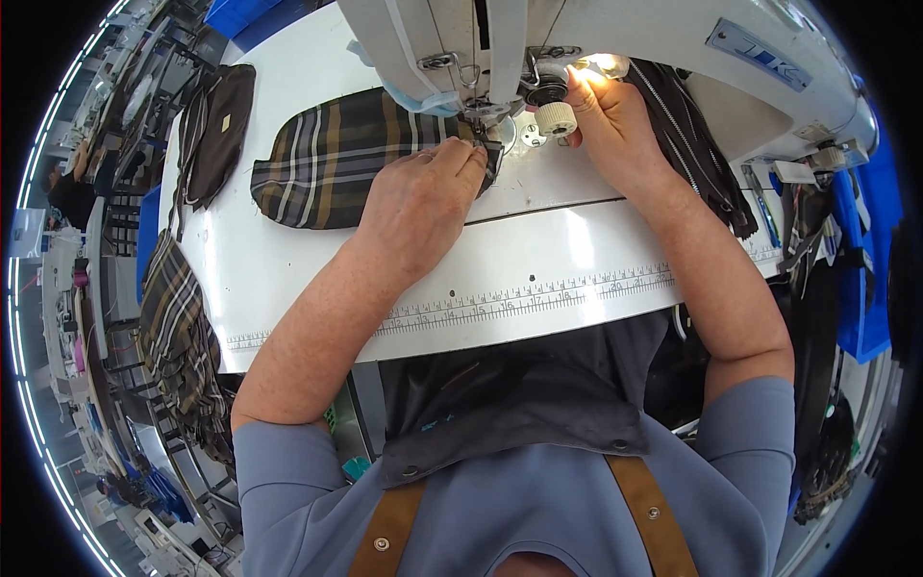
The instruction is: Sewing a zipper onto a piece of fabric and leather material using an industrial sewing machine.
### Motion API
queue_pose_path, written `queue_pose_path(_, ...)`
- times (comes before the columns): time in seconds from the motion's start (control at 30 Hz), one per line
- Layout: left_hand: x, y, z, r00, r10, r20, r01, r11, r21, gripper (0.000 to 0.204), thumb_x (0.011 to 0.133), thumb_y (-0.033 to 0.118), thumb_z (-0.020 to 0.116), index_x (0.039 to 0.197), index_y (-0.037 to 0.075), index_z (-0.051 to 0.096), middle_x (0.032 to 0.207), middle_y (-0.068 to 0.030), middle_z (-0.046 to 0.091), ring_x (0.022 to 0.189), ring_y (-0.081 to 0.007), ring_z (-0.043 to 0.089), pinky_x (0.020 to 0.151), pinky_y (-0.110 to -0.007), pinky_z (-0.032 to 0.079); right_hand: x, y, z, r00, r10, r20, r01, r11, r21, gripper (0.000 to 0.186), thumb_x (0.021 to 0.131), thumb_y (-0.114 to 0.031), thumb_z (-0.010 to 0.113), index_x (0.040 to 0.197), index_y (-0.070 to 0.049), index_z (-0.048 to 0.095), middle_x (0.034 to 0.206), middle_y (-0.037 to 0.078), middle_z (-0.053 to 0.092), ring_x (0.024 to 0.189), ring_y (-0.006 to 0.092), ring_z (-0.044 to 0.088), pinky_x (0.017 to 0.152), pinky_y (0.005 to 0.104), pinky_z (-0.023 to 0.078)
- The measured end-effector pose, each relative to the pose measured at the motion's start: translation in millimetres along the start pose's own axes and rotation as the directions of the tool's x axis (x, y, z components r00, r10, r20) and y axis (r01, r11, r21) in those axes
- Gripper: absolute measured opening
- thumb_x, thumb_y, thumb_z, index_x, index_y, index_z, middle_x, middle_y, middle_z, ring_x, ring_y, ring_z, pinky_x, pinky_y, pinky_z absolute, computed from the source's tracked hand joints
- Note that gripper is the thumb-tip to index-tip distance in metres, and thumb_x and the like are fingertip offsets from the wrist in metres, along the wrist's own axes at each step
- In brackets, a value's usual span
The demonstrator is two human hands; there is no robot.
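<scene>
A plaid fabric piece (pixel 327 159) in black, brown and white, with rounded corners, lies on the white sewing table (pixel 567 240). Its right end reaches the needle area of the white sewing machine (pixel 663 38). My left hand (pixel 423 202) rests on that end, fingers closed together and gripping its edge. Beside the needle area, by a cream ribbed knob (pixel 555 118), is my right hand (pixel 620 130). Its thumb and fingers are bent together near the lit lamp (pixel 606 65); what they hold, if anything, is hidden.
Dark zipper strips (pixel 687 125) lie right of my right hand. Dark brown fabric pieces (pixel 223 135) are at the table's left, and more plaid fabric (pixel 173 327) hangs off that side. A ruler strip (pixel 519 303) runs along the front. A blue bin (pixel 865 317) stands at right.
</scene>
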State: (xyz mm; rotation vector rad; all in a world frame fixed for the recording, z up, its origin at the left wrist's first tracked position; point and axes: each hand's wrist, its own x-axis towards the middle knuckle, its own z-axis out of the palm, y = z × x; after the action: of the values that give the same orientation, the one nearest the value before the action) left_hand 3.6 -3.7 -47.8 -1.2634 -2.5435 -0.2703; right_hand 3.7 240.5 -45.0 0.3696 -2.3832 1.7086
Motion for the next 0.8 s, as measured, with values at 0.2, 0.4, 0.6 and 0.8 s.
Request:
queue_pose_path(0.2, 0, -3, -4, 0.996, -0.093, -0.017, 0.091, 0.991, -0.096, 0.042, 0.073, -0.004, 0.070, 0.114, 0.005, 0.074, 0.110, -0.0087, 0.072, 0.087, -0.0294, 0.073, 0.077, -0.038, 0.060, -2, 9, 5, 0.960, -0.279, 0.019, 0.276, 0.936, -0.217, 0.043, 0.107, -0.035, 0.055, 0.082, -0.004, 0.072, 0.065, 0.004, 0.066, 0.057, 0.0194, 0.061, 0.058, 0.0341, 0.049)
queue_pose_path(0.4, -40, -2, -58, 0.961, -0.275, 0.020, 0.263, 0.892, -0.368, 0.030, 0.078, -0.002, 0.071, 0.108, 0.002, 0.075, 0.094, -0.0145, 0.074, 0.080, -0.0333, 0.070, 0.072, -0.035, 0.055, -9, -2, 14, 0.771, -0.574, 0.276, 0.622, 0.583, -0.523, 0.016, 0.091, -0.023, 0.072, 0.085, -0.008, 0.073, 0.070, 0.006, 0.068, 0.063, 0.0290, 0.066, 0.058, 0.0402, 0.051)
queue_pose_path(0.6, -90, 21, -127, 0.826, -0.553, 0.108, 0.379, 0.403, -0.833, 0.018, 0.097, 0.014, 0.073, 0.103, -0.003, 0.074, 0.085, 0.0015, 0.071, 0.077, -0.0052, 0.058, 0.070, -0.023, 0.048, -35, -56, 37, 0.764, -0.550, 0.338, 0.642, 0.702, -0.310, 0.056, 0.083, -0.034, 0.082, 0.130, -0.011, 0.062, 0.128, 0.011, 0.063, 0.092, 0.0248, 0.070, 0.075, 0.0342, 0.060)
queue_pose_path(0.8, -93, 36, -157, 0.791, -0.563, 0.240, 0.292, 0.002, -0.956, 0.020, 0.096, 0.010, 0.071, 0.112, -0.003, 0.070, 0.095, -0.0044, 0.074, 0.082, -0.0064, 0.066, 0.075, -0.022, 0.054, -67, -108, 64, 0.824, -0.520, 0.224, 0.525, 0.850, 0.041, 0.034, 0.088, -0.023, 0.081, 0.114, -0.004, 0.071, 0.088, 0.006, 0.068, 0.065, 0.0152, 0.055, 0.060, 0.0282, 0.047)
